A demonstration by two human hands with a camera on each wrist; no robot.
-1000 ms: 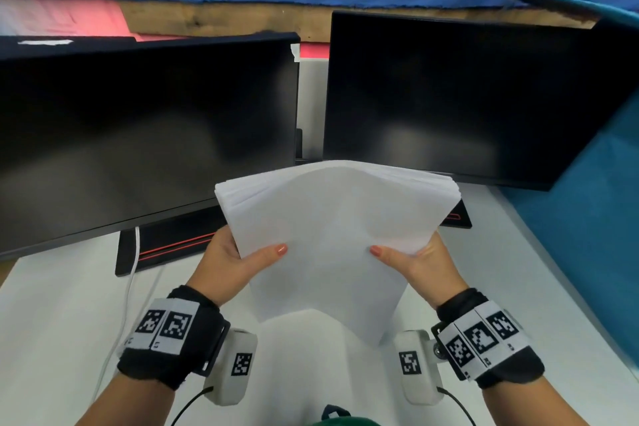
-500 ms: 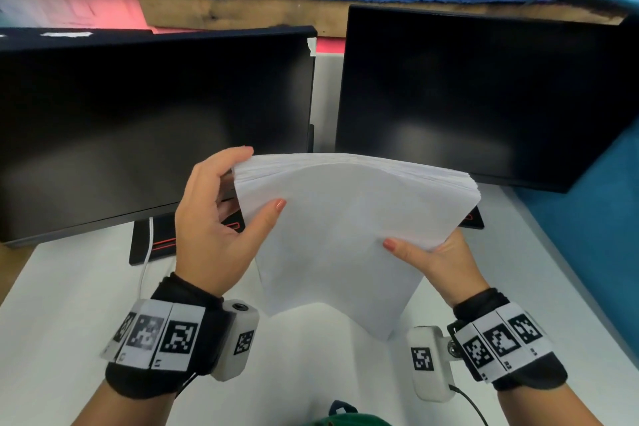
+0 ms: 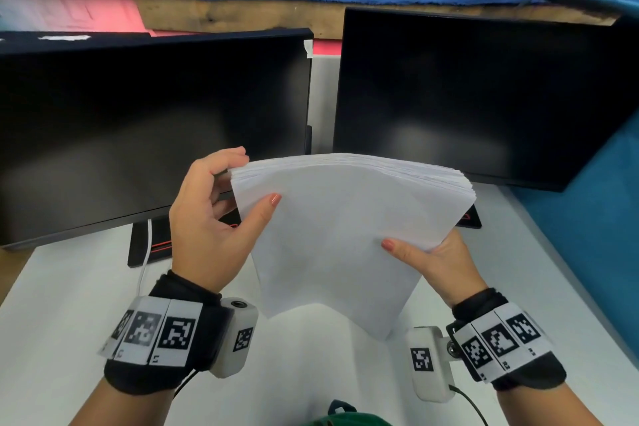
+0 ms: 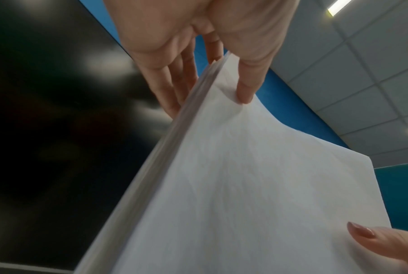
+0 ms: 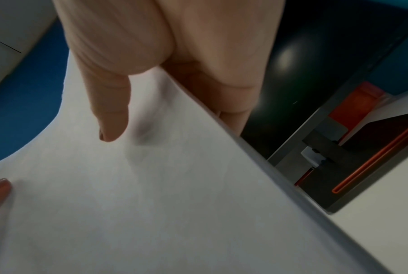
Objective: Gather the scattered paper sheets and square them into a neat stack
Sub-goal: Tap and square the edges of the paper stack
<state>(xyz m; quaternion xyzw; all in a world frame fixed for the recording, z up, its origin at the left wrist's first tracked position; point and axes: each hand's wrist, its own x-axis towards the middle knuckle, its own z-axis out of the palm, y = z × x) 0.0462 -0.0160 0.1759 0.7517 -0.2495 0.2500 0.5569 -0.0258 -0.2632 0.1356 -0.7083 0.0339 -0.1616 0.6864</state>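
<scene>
A thick stack of white paper sheets [image 3: 342,235] is held upright above the white desk [image 3: 69,287], its lower corner pointing down and its top edge slightly fanned. My left hand [image 3: 221,214] grips the stack's upper left corner, thumb on the near face, fingers behind. My right hand [image 3: 435,256] pinches the right edge lower down, thumb on the near face. In the left wrist view the paper stack [image 4: 257,185] runs between the left thumb and fingers. In the right wrist view the right thumb presses the paper stack [image 5: 151,194], the fingers hidden behind it.
Two dark monitors stand at the back: the left monitor [image 3: 138,131] and the right monitor [image 3: 484,97]. Their black stands with red stripes [image 3: 152,242] sit on the desk, with a white cable [image 3: 145,266] beside the left one. A teal partition [image 3: 587,235] bounds the right side.
My left hand slid up from the stack's lower left edge to its upper left corner. The stack rose slightly and shifted right; my right hand kept its grip.
</scene>
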